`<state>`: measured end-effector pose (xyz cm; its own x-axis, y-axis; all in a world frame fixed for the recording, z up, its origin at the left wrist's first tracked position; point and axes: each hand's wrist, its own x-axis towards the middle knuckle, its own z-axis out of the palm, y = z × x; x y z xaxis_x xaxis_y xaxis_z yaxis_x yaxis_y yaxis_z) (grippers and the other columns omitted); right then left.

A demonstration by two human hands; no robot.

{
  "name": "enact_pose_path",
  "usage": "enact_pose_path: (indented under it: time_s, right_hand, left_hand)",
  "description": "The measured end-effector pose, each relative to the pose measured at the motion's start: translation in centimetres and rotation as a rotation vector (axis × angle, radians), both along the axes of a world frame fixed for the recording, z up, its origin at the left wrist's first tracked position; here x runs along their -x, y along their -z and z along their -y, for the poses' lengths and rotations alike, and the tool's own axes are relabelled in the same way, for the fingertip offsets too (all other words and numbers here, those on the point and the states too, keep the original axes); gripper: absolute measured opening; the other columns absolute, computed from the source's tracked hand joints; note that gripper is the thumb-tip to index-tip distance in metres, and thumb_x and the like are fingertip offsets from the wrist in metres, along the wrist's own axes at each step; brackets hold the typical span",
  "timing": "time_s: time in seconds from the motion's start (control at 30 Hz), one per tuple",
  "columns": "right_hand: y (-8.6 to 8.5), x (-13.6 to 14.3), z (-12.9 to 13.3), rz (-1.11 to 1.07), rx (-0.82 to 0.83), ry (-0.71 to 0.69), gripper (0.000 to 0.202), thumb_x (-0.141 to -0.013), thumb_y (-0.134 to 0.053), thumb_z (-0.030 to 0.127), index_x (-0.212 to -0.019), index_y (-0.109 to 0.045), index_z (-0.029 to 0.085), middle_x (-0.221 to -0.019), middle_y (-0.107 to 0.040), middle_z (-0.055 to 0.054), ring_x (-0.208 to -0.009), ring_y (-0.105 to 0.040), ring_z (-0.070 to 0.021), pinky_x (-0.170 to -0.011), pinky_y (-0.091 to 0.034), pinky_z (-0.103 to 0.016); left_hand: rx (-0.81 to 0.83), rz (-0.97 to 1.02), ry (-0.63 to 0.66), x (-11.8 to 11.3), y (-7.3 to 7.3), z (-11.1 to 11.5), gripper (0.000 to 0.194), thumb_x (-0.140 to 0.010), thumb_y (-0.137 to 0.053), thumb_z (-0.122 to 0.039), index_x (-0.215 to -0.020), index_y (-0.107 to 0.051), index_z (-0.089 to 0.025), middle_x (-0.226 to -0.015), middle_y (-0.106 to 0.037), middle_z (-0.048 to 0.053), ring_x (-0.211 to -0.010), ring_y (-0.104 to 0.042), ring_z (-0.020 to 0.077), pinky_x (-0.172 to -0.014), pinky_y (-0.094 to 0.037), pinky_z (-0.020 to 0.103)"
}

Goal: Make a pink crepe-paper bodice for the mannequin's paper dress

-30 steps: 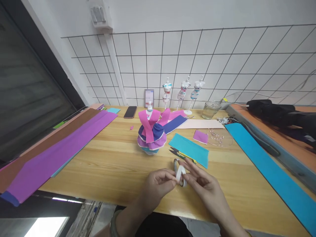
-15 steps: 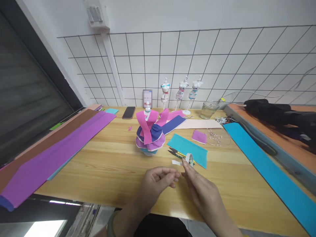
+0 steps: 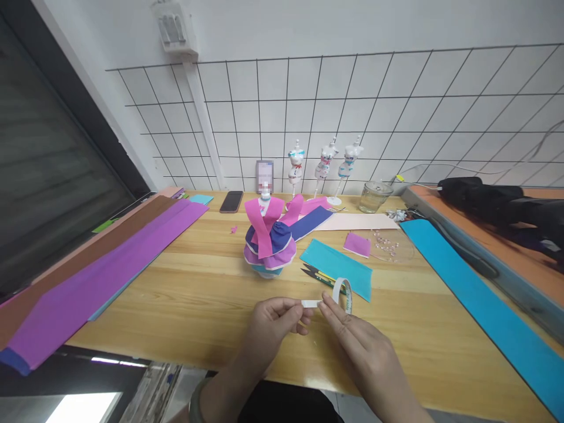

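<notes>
My left hand [image 3: 278, 326] is closed, pinching the free end of a white strip [image 3: 311, 304] between thumb and fingers. The strip runs to my right hand [image 3: 363, 341], whose fingertips press together on the roll of white double-sided tape [image 3: 337, 289]. That roll stands on edge, partly hidden behind my fingers. Just beyond it lie thread snips [image 3: 315, 275] with dark blades, overlapping a teal fabric piece [image 3: 341, 264]. Ahead of my left hand a small dress form [image 3: 268, 235] wears a tiered blue, purple and teal skirt, with pink strips crossed at its front.
Three small white mannequins [image 3: 325, 164] stand at the wall beside a glass jar [image 3: 374, 197]. A phone [image 3: 231, 201] lies at the back left. Long purple fabric [image 3: 132, 258] covers the left side, a blue strip [image 3: 467, 288] the right. Pink beads [image 3: 386, 244] lie near a purple square [image 3: 357, 245].
My left hand has moved slightly left and now grips the tape's end, which was loose before. The strip stretches between both hands, and the roll shows more clearly.
</notes>
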<state>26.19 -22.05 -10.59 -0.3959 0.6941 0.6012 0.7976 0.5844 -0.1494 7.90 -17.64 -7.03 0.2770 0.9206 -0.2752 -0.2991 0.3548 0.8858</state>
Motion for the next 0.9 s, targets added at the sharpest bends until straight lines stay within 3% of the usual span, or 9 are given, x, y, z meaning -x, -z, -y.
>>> enact_pose_path:
  time_s: [0.37,0.6,0.73,0.9]
  right_hand:
    - [1.4,0.1,-0.3,-0.067,0.032,-0.03,0.067,-0.09,-0.035,-0.004,-0.151,-0.02,0.021,-0.133,-0.056,-0.018,-0.119,-0.057,-0.0229,-0.087,-0.057,-0.039]
    - [0.8,0.6,-0.9,-0.208,-0.009,-0.039,0.037,-0.092,-0.048,0.007,-0.128,-0.051,0.016,-0.11,-0.069,-0.015,-0.104,-0.066,-0.0216,-0.082,-0.058,-0.033]
    - [0.5,0.7,-1.0,-0.282,0.036,-0.03,0.026,-0.092,-0.051,0.01,-0.116,-0.056,0.016,-0.102,-0.07,-0.012,-0.096,-0.068,-0.0206,-0.08,-0.057,-0.032]
    - [0.3,0.7,-0.7,-0.333,0.11,-0.069,0.026,-0.092,-0.05,0.01,-0.115,-0.057,0.02,-0.107,-0.067,-0.011,-0.103,-0.065,-0.0205,-0.085,-0.055,-0.033]
  left_hand:
    - [0.019,0.027,0.062,0.1,1.2,0.2,0.025,-0.065,-0.079,-0.031,-0.068,-0.064,-0.011,-0.068,-0.071,0.006,-0.061,-0.061,0.0124,-0.067,-0.05,0.028]
    - [0.073,0.033,0.12,-0.2,1.3,0.4,0.027,-0.061,-0.078,-0.032,-0.066,-0.059,-0.012,-0.063,-0.068,0.004,-0.057,-0.058,0.0119,-0.062,-0.047,0.027]
    - [0.11,0.063,0.189,-0.3,0.8,0.5,0.023,-0.063,-0.073,-0.029,-0.065,-0.057,-0.013,-0.062,-0.066,0.004,-0.057,-0.057,0.0113,-0.061,-0.046,0.026]
    - [0.162,0.119,0.247,-0.2,0.9,0.6,0.021,-0.063,-0.071,-0.028,-0.063,-0.056,-0.013,-0.062,-0.065,0.005,-0.054,-0.056,0.0116,-0.057,-0.045,0.026]
